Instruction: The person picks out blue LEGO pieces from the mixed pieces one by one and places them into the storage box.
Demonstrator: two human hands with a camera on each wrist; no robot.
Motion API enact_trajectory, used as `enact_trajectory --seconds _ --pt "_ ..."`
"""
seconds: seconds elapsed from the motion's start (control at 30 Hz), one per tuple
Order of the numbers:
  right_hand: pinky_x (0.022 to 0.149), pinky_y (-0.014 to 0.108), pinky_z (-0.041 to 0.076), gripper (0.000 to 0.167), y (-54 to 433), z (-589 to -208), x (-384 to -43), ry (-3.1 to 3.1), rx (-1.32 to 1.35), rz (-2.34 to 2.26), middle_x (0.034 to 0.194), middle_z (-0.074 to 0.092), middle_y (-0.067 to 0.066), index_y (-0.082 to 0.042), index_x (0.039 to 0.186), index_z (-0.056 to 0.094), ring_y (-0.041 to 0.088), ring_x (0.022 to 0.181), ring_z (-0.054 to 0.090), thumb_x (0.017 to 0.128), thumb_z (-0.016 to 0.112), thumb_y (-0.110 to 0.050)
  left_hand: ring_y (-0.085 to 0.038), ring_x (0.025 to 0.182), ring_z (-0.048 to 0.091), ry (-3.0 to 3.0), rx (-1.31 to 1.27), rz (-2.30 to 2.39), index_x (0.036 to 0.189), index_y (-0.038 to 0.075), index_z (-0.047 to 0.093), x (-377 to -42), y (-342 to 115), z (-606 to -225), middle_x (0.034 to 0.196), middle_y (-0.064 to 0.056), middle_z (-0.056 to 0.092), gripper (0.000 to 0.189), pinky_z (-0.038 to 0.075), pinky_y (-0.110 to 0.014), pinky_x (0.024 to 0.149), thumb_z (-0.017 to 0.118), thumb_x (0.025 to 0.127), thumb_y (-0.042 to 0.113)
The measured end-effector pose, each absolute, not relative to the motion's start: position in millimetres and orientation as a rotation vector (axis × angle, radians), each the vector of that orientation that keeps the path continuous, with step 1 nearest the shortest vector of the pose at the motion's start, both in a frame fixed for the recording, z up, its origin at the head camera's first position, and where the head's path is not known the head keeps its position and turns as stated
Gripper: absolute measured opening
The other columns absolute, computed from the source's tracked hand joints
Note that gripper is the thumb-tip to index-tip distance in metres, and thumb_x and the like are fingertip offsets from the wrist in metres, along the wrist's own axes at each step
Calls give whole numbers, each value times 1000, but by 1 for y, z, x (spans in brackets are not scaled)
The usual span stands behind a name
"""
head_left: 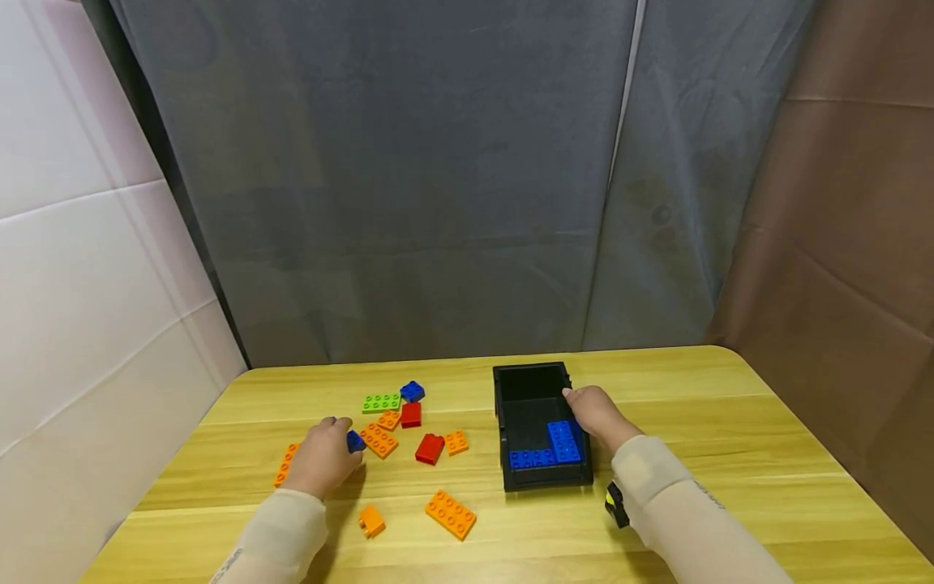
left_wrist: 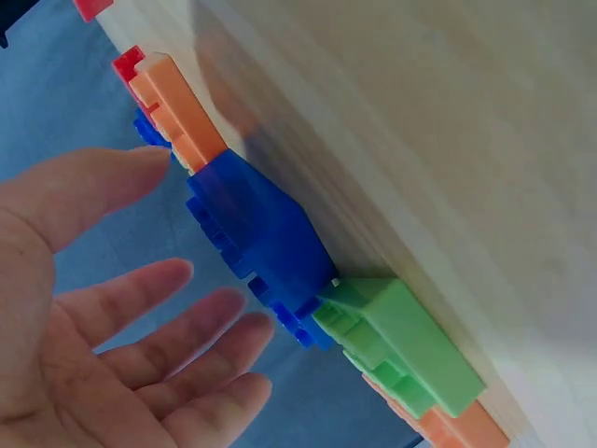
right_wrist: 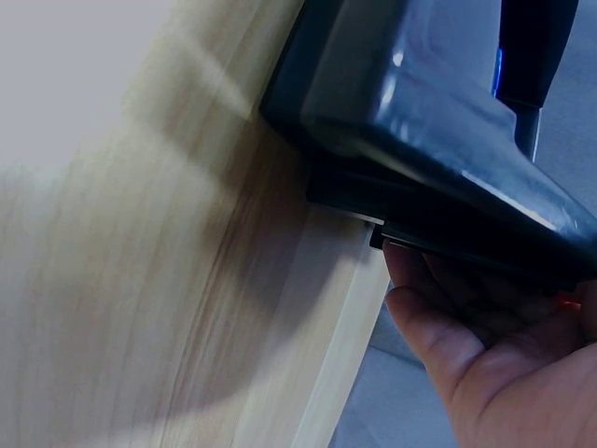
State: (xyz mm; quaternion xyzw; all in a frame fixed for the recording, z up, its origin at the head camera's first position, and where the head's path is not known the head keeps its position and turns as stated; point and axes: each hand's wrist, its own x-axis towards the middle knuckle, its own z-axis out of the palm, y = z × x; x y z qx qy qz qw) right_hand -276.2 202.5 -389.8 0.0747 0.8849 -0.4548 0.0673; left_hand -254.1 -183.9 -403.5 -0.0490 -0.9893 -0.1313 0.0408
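My left hand hovers at the left of the table, over a blue brick that it partly hides. In the left wrist view the fingers are spread and loosely bent, and a gap shows between thumb and fingertips. The blue brick stands just beyond them, beside a green brick. My right hand grips the right side wall of a black bin, thumb at the rim. Its fingers reach under the bin's edge in the right wrist view. Several blue bricks lie inside, at the near end.
Loose bricks lie between the hands: orange bricks, red bricks, a lime green brick and a small blue brick. An orange brick is left of my left hand. A grey curtain hangs behind the table.
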Motion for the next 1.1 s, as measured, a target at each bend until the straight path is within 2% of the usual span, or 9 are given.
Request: enact_trajectory --seconds 0.13,0.27,0.4,0.57,0.7,0.83,0.9,1.1 --pt "109 57 31 38 204 -390 -276 2669 223 -1367 140 42 31 12 110 55 46 132 37 105 34 -20 -49 104 56 -3058 -136 -385 121 -12 55 -257 -183 -402 119 -37 54 53 47 -58 90 76 80 13" --pt "108 56 33 38 204 -390 -276 2671 226 -1372 134 46 30 12 106 56 45 129 40 105 34 -19 -40 93 60 -3068 -132 -363 117 -11 57 -260 -183 -401 109 -31 59 49 50 -55 85 76 79 12" --pt "108 56 32 38 204 -390 -275 2668 234 -1384 134 47 30 12 108 56 45 129 40 105 34 -19 -33 83 60 -3076 -123 -347 110 -10 60 -262 -184 -401 97 -24 62 41 52 -52 79 76 78 10" --pt "107 56 34 36 204 -391 -275 2673 238 -1383 129 49 29 10 97 54 44 128 42 105 35 -19 -32 81 60 -3103 -124 -325 105 -9 60 -264 -184 -399 92 -22 64 35 52 -52 79 75 79 10" --pt "107 55 35 36 204 -391 -275 2687 234 -1378 130 49 30 11 101 55 45 127 42 105 35 -19 -31 79 59 -3121 -116 -323 101 -9 60 -266 -185 -400 89 -20 64 31 52 -51 79 73 80 10" --pt "103 53 38 36 203 -391 -275 2681 242 -1387 112 54 27 9 92 54 41 120 48 105 36 -19 -28 76 57 -3141 -101 -338 98 -8 60 -268 -187 -402 85 -17 63 27 52 -50 78 73 80 9" --pt "102 53 39 36 203 -391 -276 2682 245 -1388 109 55 25 9 90 54 40 118 49 105 36 -19 -27 73 56 -3150 -93 -348 95 -8 60 -268 -188 -403 83 -15 62 25 52 -49 77 72 81 9" --pt "107 56 34 38 202 -392 -276 2683 245 -1388 134 48 30 12 110 57 45 128 42 105 35 -19 -25 70 52 -3161 -89 -374 91 -6 59 -271 -190 -406 78 -11 59 22 51 -45 72 71 81 9"
